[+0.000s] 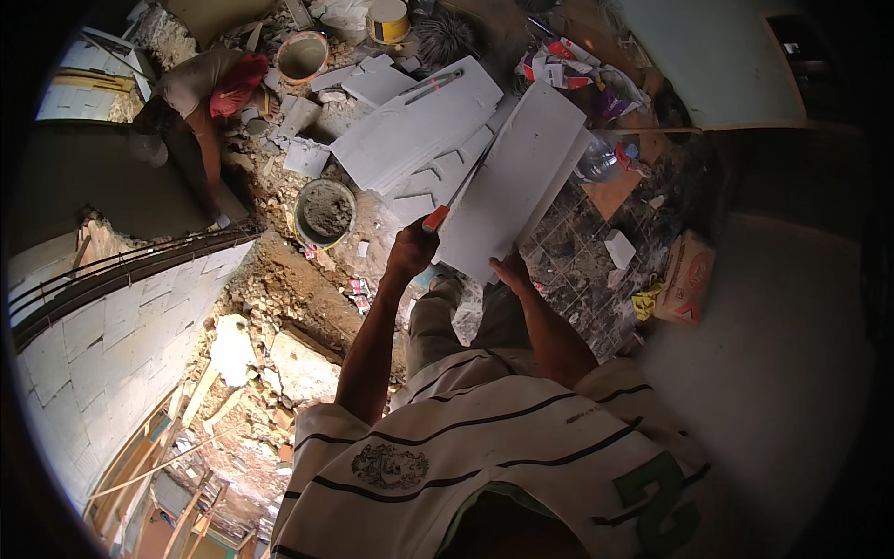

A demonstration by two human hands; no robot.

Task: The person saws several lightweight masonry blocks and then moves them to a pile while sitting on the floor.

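Observation:
My left hand [414, 250] is closed around the orange handle of a hand saw [435, 219]. The saw's thin dark blade runs along the left long edge of a white lightweight concrete block [517, 172]. My right hand [510, 268] grips the near end of this block, which slants away from me in front of my legs. Beneath and beyond it, another large white block [419, 126] lies on the rubble with a long narrow tool [435, 86] on top. Smaller cut white pieces [377, 82] lie around it.
A bucket of grey mortar [325, 212] stands left of my hands. Farther off are another bucket [303, 57] and a yellow one [389, 22]. At left a person [209, 102] bends over a block wall [121, 326]. A paper sack [684, 279] and water bottle [601, 160] are at right.

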